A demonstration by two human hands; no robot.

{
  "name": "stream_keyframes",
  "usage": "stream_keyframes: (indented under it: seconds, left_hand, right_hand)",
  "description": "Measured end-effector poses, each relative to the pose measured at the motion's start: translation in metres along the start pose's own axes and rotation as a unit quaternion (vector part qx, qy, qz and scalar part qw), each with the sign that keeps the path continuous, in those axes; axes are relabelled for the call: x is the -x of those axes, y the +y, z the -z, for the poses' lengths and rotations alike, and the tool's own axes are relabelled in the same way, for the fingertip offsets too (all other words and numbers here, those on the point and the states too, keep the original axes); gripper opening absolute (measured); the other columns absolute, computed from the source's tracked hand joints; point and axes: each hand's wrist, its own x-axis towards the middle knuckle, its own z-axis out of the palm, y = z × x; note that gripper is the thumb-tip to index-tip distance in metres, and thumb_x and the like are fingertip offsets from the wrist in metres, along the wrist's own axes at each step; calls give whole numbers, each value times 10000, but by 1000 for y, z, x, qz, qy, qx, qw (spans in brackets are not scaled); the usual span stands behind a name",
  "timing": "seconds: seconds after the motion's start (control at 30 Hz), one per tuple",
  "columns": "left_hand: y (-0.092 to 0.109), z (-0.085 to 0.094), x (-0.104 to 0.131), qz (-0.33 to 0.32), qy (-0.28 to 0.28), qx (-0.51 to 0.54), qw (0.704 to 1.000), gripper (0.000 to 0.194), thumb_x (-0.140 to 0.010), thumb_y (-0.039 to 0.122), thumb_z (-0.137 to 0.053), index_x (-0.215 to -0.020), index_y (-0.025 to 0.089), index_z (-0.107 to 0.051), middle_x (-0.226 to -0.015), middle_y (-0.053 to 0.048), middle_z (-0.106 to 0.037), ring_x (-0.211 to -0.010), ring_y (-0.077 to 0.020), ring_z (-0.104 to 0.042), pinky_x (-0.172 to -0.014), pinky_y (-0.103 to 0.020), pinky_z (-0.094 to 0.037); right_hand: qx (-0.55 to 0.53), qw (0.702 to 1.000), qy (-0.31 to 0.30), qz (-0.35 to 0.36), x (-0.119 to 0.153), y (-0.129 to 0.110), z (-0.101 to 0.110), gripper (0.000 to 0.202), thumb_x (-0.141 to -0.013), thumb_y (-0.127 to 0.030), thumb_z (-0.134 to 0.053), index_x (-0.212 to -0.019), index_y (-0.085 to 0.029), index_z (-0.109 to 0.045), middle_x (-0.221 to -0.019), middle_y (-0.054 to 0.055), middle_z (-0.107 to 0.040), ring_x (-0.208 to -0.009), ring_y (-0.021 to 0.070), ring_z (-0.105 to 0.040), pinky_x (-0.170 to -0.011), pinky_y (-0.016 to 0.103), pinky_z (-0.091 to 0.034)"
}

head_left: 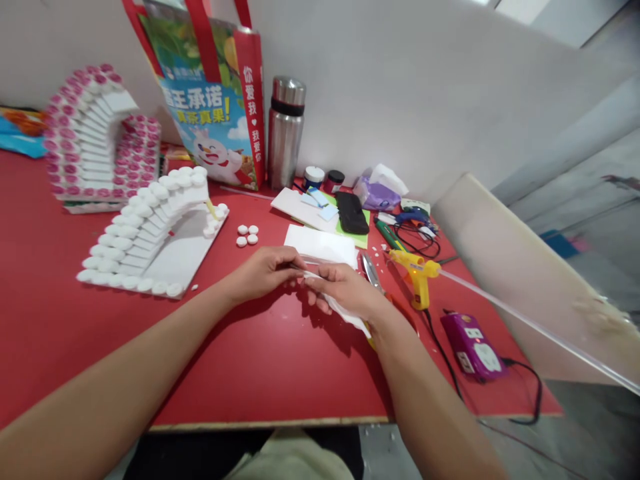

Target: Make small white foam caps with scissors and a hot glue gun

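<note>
Over the front middle of the table, my left hand (pixel 267 273) and my right hand (pixel 347 288) meet with fingers pinched together. Between them is a thin white strip (pixel 353 319), of paper or foam; I cannot tell which. Its near end slants out below my right palm. The left fingertips are closed on its far end, and the right thumb and fingers close around it beside them. Just beyond lies a stack of white sheets (pixel 320 245). Scissors (pixel 371 270) rest by my right hand, their orange handles partly hidden behind the wrist.
At left stand a white stepped arch model (pixel 145 233) and a pink-dotted one (pixel 90 140). Several white discs (pixel 247 235) lie nearby. A yellow glue gun (pixel 417 270), its long clear stick, and a purple power block (pixel 474 348) are right. Behind stand a bag (pixel 215 100) and steel flask (pixel 287 133).
</note>
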Motion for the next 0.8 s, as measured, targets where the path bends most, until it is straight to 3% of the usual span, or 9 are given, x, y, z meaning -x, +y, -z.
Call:
stream_keyframes:
  seconds: [0.13, 0.33, 0.43, 0.6, 0.7, 0.8]
  left_hand:
    - [1, 1, -1, -111, 6, -151, 982, 208, -973, 220, -546, -1014, 181, -746, -893, -74, -707, -817, -180, -666, -756, -285, -492]
    - [-1, 3, -1, -184, -7, -267, 946, 294, -940, 93, -460, -1050, 181, -719, -949, -98, -703, -893, -207, -649, -802, -302, -496]
    - [2, 2, 1, -202, 27, -321, 925, 311, -960, 122, -433, -1116, 160, -700, -980, -126, -697, -885, -220, -643, -785, -324, -496]
    - [10, -2, 2, -177, 93, -417, 887, 264, -971, 212, -460, -885, 147, -701, -866, -133, -668, -770, -219, -605, -711, -336, -469]
    - [12, -5, 3, -161, 80, -361, 915, 225, -954, 204, -481, -933, 145, -697, -895, -137, -677, -819, -232, -626, -756, -356, -488]
    - [8, -6, 2, -99, 75, -176, 976, 217, -911, 212, -544, -1086, 167, -664, -1017, -119, -696, -908, -221, -662, -806, -341, -521]
  right_hand:
    - [-60, 998, 0, 2, 0, 0, -3, 330, -880, -479, -689, -895, -152, -645, -615, -49, -559, -429, 39, -375, -430, 195, -254]
    - [-73, 995, 42, -43, 4, -13, -12, 283, -870, -437, -675, -820, -164, -619, -556, -80, -410, -420, 31, -275, -411, 173, -170]
    - [-114, 989, 43, -88, 1, -28, -15, 225, -876, -357, -609, -746, -178, -571, -492, -103, -315, -391, 31, -189, -384, 165, -129]
    - [-199, 966, -19, -162, -14, -40, -15, 230, -828, -260, -390, -611, -213, -452, -405, -100, -239, -354, 60, -77, -346, 192, -104]
    - [-156, 983, 16, -96, -17, -28, -17, 225, -796, -289, -395, -586, -223, -441, -402, -101, -213, -358, 69, -90, -359, 210, -118]
    - [-50, 993, 107, 26, -14, -14, -19, 208, -779, -284, -491, -586, -208, -482, -425, -99, -250, -390, 68, -165, -401, 216, -157]
